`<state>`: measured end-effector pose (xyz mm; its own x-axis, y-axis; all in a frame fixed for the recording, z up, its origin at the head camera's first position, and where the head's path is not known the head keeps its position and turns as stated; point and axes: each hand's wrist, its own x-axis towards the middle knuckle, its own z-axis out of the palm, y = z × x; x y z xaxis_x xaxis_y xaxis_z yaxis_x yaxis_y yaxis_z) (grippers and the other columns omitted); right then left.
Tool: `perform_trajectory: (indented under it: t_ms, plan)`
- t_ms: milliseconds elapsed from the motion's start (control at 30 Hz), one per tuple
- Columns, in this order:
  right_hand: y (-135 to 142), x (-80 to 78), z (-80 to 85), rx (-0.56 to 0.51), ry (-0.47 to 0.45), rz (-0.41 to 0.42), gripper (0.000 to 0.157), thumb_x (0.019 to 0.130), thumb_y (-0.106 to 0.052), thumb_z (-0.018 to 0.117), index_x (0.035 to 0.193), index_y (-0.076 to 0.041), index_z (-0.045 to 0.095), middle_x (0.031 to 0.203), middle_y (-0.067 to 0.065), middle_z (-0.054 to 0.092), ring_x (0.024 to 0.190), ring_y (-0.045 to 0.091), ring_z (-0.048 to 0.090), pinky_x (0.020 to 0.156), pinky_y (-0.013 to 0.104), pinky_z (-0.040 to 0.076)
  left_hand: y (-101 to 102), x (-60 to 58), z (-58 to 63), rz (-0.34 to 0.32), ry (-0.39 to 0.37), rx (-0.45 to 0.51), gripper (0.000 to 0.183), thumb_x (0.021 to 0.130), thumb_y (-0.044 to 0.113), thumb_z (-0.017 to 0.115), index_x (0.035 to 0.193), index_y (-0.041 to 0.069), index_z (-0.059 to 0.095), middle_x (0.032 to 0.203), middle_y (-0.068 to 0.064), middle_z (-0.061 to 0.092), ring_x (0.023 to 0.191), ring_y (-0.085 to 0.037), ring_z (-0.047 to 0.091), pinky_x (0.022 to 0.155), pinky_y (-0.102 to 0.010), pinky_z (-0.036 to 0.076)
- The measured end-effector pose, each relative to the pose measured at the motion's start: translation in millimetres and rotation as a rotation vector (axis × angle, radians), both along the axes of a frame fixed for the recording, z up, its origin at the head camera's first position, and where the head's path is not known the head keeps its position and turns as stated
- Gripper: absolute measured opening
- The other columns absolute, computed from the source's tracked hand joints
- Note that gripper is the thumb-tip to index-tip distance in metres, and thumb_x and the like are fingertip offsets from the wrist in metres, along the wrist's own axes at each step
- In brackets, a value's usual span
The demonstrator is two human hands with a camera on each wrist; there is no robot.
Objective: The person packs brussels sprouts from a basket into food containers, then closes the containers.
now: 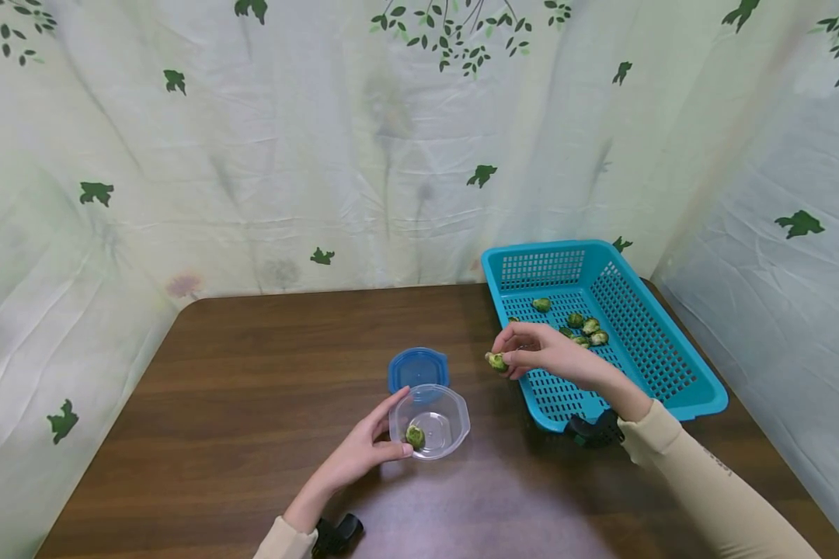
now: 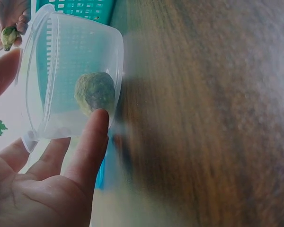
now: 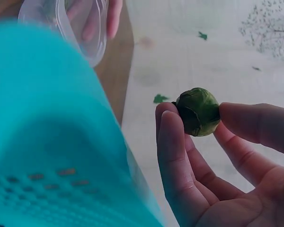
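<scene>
Brussels sprout (image 1: 496, 362), qty 1: pinched in R hand (image 1: 541, 349), just off 9 o'clock side of turquoise basket (image 1: 545, 247); prob. light, firm; take round mid. Clear plastic tub (image 1: 453, 425), at sprout's 8 o'clock: L hand (image 1: 363, 449) grips; prob. light, slick; hold rim.

Turquoise, brown and leaf green on white
The basket (image 1: 709, 400) is plain turquoise, the lid (image 1: 418, 366) blue, the tub (image 1: 436, 427) clear; Brussels sprouts (image 1: 591, 325) run from dark green to yellowish green. The tabletop (image 1: 252, 388) is brown with darker streaks of grain. The whitish cloth backdrop (image 1: 287, 155) carries scattered dark green leaf shapes (image 1: 96, 192), sprays of small leaves (image 1: 447, 31) in two greens, and a faint pink blotch (image 1: 184, 285); the sleeves (image 1: 699, 481) are cream, the wrist devices (image 1: 337, 537) black
</scene>
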<state>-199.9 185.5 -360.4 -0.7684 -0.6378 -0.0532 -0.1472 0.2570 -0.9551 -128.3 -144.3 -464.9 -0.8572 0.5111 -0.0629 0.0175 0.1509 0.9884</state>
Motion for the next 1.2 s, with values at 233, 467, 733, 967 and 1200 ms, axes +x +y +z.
perform_trajectory:
  t_ms: [233,467,733,967,1200]
  plan:
    - [-16,5.9,-5.9,0.033,0.0,0.019,0.013,0.097,-0.007,0.055,0.107,0.001,0.057,0.098,0.015,0.063,0.086,0.033,0.063,0.076,0.04,0.055,0,0.5,-1.0,0.0,0.003,0.006,0.078,0.089,0.007,0.068,0.153,0.014,0.024,0.153,-0.02,0.025,0.126,-0.036,0.044,0.089,-0.025,0.046]
    - [-31,13.3,-12.8,0.047,-0.008,0.04,0.013,0.096,-0.006,0.055,0.106,0.001,0.058,0.098,0.013,0.064,0.085,0.035,0.062,0.074,0.041,0.055,-1,0.6,-2.4,-0.003,0.009,0.019,0.077,0.089,0.007,0.067,0.153,0.013,0.024,0.153,-0.02,0.024,0.127,-0.038,0.042,0.09,-0.025,0.046]
    - [-46,19.8,-24.3,0.038,-0.016,0.071,0.012,0.094,-0.004,0.057,0.104,0.003,0.059,0.098,0.012,0.062,0.082,0.032,0.062,0.073,0.039,0.056,-1,0.4,-2.8,-0.007,0.012,0.018,0.077,0.09,0.007,0.067,0.153,0.013,0.023,0.153,-0.02,0.024,0.129,-0.039,0.04,0.092,-0.025,0.044]
    - [-60,25.0,-33.1,0.06,0.001,0.083,0.01,0.093,-0.002,0.058,0.103,0.001,0.06,0.095,0.011,0.063,0.08,0.032,0.064,0.074,0.052,0.054,-2,-0.4,-3.9,-0.013,0.017,0.027,0.077,0.09,0.006,0.067,0.153,0.013,0.023,0.153,-0.02,0.024,0.129,-0.039,0.04,0.092,-0.025,0.045]
    - [-73,30.5,-40.4,0.1,0.052,0.102,0.009,0.092,-0.001,0.058,0.101,-0.001,0.061,0.094,0.008,0.062,0.078,0.027,0.064,0.069,0.04,0.057,-2,-1.0,-3.0,-0.025,0.008,0.035,0.077,0.09,0.008,0.066,0.153,0.013,0.021,0.154,-0.019,0.023,0.131,-0.038,0.037,0.092,-0.025,0.044]
